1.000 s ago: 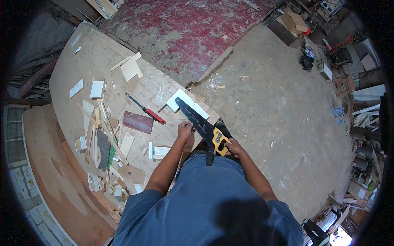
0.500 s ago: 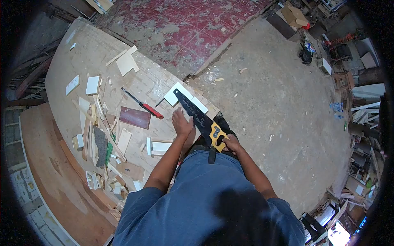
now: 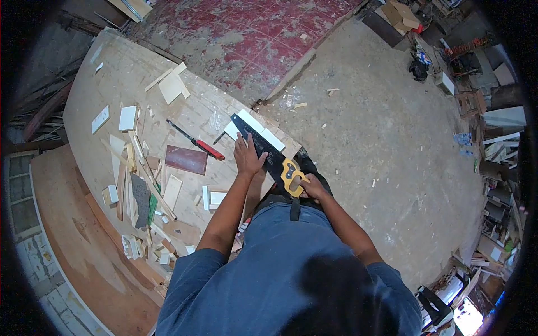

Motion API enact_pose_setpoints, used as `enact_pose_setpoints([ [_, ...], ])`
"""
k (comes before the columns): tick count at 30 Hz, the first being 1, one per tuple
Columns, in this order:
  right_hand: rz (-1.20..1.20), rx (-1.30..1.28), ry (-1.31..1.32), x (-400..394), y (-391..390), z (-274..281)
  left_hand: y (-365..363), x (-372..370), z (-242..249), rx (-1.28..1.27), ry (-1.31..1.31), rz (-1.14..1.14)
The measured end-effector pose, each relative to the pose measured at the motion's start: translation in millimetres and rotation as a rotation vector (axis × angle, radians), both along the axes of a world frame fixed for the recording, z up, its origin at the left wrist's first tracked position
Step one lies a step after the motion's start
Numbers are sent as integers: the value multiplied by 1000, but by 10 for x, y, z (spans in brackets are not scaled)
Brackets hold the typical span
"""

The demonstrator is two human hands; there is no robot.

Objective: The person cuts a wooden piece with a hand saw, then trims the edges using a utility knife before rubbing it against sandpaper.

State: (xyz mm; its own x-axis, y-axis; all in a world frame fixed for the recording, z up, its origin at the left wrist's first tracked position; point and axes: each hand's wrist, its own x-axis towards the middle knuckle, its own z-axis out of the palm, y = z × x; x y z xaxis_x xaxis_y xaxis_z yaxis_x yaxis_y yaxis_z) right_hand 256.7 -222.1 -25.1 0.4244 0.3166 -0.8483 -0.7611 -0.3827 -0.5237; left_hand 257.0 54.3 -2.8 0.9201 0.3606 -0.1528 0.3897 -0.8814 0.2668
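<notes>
My right hand (image 3: 314,187) is wrapped round the yellow handle of a hand saw (image 3: 261,147). Its dark blade points up and left across white boards (image 3: 262,129) at the table's corner. My left hand (image 3: 247,155) lies with fingers spread at the blade's lower left edge, fingertips over the blade and board; nothing is gripped in it. To its left, a red-handled tool (image 3: 210,149) with a long dark shaft rests on the table. A reddish-brown rectangular piece (image 3: 186,159) lies further left. A short dark rod (image 3: 219,138) sticks out beside the white boards.
The wooden table (image 3: 143,73) carries wood strips and offcuts (image 3: 147,193), white blocks (image 3: 128,117) and a pale joined piece (image 3: 174,84). A concrete floor (image 3: 358,129) with scattered chips lies to the right. Cardboard (image 3: 400,17) and clutter line the far edge.
The saw has shifted left and turned slightly, so its blade lies over the left part of the white boards. My left hand has moved up against the blade, fingers now spread.
</notes>
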Motion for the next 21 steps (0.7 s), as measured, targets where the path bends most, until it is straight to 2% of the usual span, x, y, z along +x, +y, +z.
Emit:
enact_pose_setpoints([
  [7,16,18,-13,30,94,-68,24,51,89,19,55,23],
  [10,-63,52,9,39,150,54,56,47,53,35,41,17],
  [13,15,29,20,72,153,108,74,35,34,16,39,40],
  [18,-121,71,35,24,172,-35,115,47,49,29,44,16],
  [21,-74,35,23,47,188,-127,141,42,50,32,53,3],
])
